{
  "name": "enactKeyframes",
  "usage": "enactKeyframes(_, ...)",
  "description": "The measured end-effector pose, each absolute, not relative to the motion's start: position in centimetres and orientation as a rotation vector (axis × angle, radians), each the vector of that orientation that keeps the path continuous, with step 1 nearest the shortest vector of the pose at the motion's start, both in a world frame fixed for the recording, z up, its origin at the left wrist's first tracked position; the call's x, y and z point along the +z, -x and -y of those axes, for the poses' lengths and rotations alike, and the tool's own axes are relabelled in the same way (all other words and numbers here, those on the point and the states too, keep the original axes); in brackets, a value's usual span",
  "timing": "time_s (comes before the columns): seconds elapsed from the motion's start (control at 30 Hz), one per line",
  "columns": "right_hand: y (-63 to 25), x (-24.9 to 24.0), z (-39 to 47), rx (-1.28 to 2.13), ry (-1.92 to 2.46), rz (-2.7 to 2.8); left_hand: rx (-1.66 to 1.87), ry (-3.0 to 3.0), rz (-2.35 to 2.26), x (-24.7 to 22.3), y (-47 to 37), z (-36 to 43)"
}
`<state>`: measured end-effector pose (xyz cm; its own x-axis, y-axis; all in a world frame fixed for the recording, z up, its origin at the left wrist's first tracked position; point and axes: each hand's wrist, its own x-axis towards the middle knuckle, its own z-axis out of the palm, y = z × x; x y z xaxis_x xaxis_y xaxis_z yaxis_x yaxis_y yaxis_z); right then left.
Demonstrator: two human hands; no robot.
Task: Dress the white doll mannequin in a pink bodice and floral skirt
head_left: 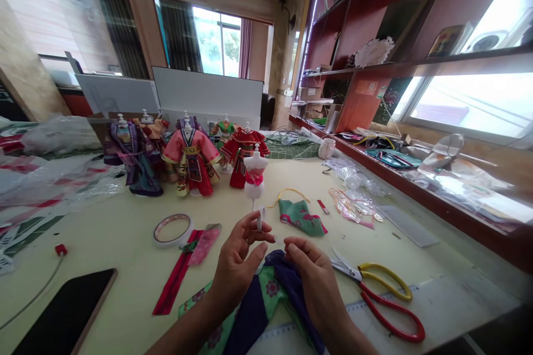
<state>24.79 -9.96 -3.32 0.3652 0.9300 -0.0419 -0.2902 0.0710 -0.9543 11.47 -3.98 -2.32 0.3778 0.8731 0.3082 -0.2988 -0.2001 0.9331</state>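
Low in the middle, my left hand (244, 255) has a small white tape roll (260, 219) hooked on its fingers, which are curled but apart from the thumb. My right hand (306, 258) is just to its right, thumb and index finger pinched; a tiny pale piece shows between the two hands, too small to make out. Beneath both hands lies a green floral garment (272, 288) with dark purple trim. A small white mannequin (255, 169) with a red and pink top stands just beyond my left hand. Green floral cloth (302, 217) lies beyond my right hand.
Scissors (360, 274) lie open at the right, over a clear ruler. At the left are a large tape roll (172, 230), red fabric strips (179, 277) and a phone (66, 313). Several dressed mannequins (194, 161) stand behind. A shelf (458, 199) borders the right.
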Motion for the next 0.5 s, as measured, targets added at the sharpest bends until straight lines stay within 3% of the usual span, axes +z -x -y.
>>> enactKeyframes(0.23, -26.7, -1.3, 9.2, 0.646, 1.256, 1.317, 1.142, -1.561, -0.575, -2.7, -11.4, 3.9)
enactKeyframes(0.5, -27.7, -1.2, 9.0, 0.480, 1.326, 1.602, 1.148, -1.735, -0.578, -3.0, -11.4, 4.2)
